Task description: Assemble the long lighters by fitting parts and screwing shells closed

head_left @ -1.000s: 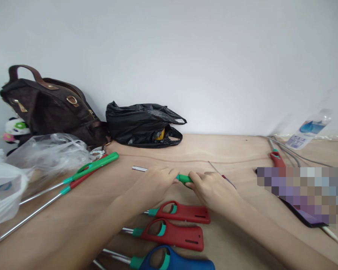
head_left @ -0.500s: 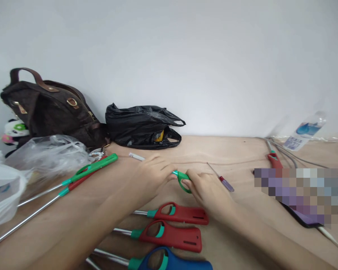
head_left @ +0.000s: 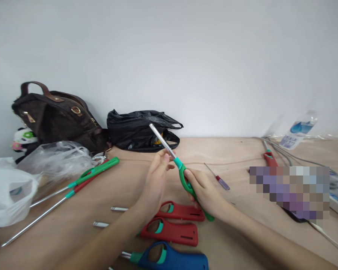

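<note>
My right hand [head_left: 207,187] is wrapped round the handle of a green long-necked lighter [head_left: 183,180], its thumb near the trigger ring. The lighter's silver tube tilts up and to the left. Close beside the base of that tube is my left hand [head_left: 156,180], with its fingers apart; whether a fingertip touches the tube I cannot tell. Below, in a row, lie a red lighter [head_left: 186,212], another red lighter [head_left: 180,233] and a blue lighter [head_left: 183,258], partly covered by my left forearm. A small screwdriver [head_left: 222,182] with a purple handle rests beyond my right hand.
At left, a green lighter [head_left: 101,167] overlaps a red one, near clear and white plastic bags [head_left: 14,202]. A brown backpack [head_left: 64,116] and black plastic bag [head_left: 129,131] stand against the wall. At right are a bottle [head_left: 300,129], cables, a red lighter and a blurred-out phone.
The green lighter has swung so its tube points up and left. My left hand has loosened from its front end, fingers now apart. The view has shifted slightly.
</note>
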Tool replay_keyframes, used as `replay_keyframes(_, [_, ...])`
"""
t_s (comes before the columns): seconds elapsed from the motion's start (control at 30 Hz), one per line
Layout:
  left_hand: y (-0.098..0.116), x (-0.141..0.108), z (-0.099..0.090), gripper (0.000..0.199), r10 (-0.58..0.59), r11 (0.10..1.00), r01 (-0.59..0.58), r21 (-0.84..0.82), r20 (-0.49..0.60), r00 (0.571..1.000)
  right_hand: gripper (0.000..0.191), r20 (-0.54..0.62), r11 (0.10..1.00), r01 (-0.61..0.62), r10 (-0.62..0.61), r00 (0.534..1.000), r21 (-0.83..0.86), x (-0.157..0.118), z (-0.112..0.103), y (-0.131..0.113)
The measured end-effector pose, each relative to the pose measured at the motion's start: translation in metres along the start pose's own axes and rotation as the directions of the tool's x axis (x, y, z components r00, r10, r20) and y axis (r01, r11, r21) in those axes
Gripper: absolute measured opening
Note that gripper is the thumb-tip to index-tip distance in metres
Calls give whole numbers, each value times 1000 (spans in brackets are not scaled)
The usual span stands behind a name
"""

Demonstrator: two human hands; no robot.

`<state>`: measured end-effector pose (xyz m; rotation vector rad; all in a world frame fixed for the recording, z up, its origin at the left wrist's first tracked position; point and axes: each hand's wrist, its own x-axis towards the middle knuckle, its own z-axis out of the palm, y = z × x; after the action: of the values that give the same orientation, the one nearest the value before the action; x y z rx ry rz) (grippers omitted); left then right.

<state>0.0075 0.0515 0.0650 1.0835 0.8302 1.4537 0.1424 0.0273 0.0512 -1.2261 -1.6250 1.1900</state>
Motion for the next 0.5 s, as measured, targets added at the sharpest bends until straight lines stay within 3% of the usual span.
replay_keyframes(0.1, [6, -3, 12, 29, -94, 988, 105, -110, 94, 991, 43, 53, 984, -113, 107, 993, 141, -6, 4, -7])
replay_keyframes(0.23, [6, -8, 23, 29, -19, 984, 48, -173, 169, 985, 49, 117, 951, -89, 57, 991, 297, -6, 10, -10])
replay_keyframes(0.37, [1, -10, 33, 35, 29, 981, 7, -196, 183, 983, 46, 39, 920, -14, -2, 999, 392, -4, 12, -13])
replay_keyframes(0.5, [1, -12, 44, 33, 48, 984, -26, -179, 120, 992, 44, -29, 943, -17, 28, 999, 333, -10, 9, -22])
